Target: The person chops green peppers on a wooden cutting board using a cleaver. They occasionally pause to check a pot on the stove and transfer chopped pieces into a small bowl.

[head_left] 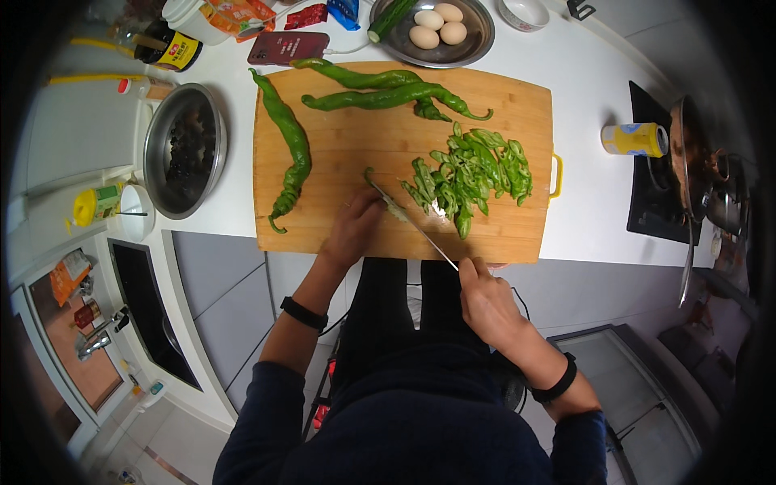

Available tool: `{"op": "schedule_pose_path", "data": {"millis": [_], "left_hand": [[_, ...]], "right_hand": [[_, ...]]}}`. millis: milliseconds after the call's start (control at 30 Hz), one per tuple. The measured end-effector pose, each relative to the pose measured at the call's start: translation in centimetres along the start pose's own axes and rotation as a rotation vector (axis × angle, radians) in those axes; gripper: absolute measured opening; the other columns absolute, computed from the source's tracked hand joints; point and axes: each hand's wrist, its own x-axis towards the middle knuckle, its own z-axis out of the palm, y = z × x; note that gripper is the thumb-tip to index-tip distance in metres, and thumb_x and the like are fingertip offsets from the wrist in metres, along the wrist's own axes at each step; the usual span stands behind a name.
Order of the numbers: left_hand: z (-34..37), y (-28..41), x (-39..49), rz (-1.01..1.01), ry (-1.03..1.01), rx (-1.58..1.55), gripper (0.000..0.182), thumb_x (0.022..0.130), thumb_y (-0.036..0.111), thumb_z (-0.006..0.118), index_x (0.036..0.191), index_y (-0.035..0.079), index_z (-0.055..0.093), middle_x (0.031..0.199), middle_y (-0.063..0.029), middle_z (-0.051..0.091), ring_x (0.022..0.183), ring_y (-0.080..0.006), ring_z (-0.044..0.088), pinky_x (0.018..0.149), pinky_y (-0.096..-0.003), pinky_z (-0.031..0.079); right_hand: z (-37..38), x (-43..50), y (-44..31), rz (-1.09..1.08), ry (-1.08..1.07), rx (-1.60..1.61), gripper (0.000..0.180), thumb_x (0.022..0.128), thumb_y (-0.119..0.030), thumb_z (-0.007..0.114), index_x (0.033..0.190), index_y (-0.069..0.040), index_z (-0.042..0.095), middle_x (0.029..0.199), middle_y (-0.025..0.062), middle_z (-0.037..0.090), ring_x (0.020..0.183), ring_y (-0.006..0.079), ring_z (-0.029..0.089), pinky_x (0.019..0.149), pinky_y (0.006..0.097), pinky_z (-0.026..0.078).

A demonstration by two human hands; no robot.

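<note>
A kitchen knife (424, 235) slants across the front of a wooden cutting board (339, 145), its blade seen nearly edge-on. My right hand (492, 300) grips its handle, which the fingers hide. At the blade's far end, my left hand (354, 224), slightly blurred, holds a short green pepper end (368, 175); the curled stem shows past the fingertips. Pale green bits cling along the blade. Right of the knife lies a heap of sliced green pepper (476, 170). One whole long green pepper (294, 142) lies at the board's left, and others (388, 97) lie along its back.
Left of the board stands a metal bowl (215, 176) with dark contents. Behind are a phone (285, 48) and a metal dish (479, 51) holding several eggs and a cucumber. A yellow can (633, 139) stands right, near a pan (688, 163) on a black cooktop (642, 212).
</note>
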Motion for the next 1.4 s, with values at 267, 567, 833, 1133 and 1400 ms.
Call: {"op": "schedule_pose_path", "data": {"millis": [267,567,833,1133,1400], "left_hand": [[0.4,0.1,0.4,-0.030,0.006,-0.022,0.020,0.077,-0.005,0.057,0.096,0.000,0.061,0.106,-0.0153,0.059,0.097,-0.0350,0.058,0.082,-0.0408,0.049],[0.0,0.6,0.2,-0.006,-0.014,0.049,0.023,0.074,-0.004,0.056,0.096,-0.001,0.060,0.103,-0.0147,0.058,0.098,-0.0338,0.057,0.085,-0.0406,0.049],[0.1,0.8,0.2,-0.029,0.030,0.049,0.021,0.080,-0.005,0.059,0.100,0.000,0.064,0.104,-0.0155,0.060,0.093,-0.0348,0.059,0.077,-0.0402,0.050],[0.2,0.4,0.3,-0.020,0.033,0.014,0.021,0.079,-0.006,0.058,0.098,0.000,0.064,0.104,-0.0157,0.062,0.089,-0.0339,0.061,0.076,-0.0390,0.051],[-0.4,0.8,0.4,-0.060,-0.036,-0.006,0.021,0.076,-0.004,0.059,0.097,0.001,0.063,0.102,-0.0144,0.059,0.093,-0.0351,0.058,0.079,-0.0401,0.049]], "right_hand": [[0.1,1.8,0.3,-0.040,0.002,-0.050,0.034,0.064,0.013,0.059,0.093,0.002,0.043,0.084,0.0236,0.056,0.070,0.0414,0.062,0.059,0.0445,0.053],[0.8,2.4,2.9,-0.041,0.083,0.039,0.029,0.072,0.009,0.058,0.097,0.002,0.045,0.086,0.0229,0.057,0.073,0.0416,0.061,0.061,0.0478,0.051],[-0.1,0.9,2.5,-0.098,0.099,0.003,0.028,0.074,0.008,0.059,0.096,0.002,0.044,0.085,0.0217,0.056,0.073,0.0425,0.061,0.060,0.0476,0.051],[-0.3,0.0,2.4,-0.103,0.040,0.042,0.027,0.073,0.010,0.058,0.093,0.002,0.043,0.085,0.0234,0.056,0.073,0.0443,0.060,0.061,0.0487,0.051],[2.7,2.7,2.2,-0.045,0.090,0.154,0.024,0.075,0.008,0.057,0.094,0.004,0.043,0.077,0.0264,0.059,0.070,0.0471,0.058,0.061,0.0507,0.046]]}}
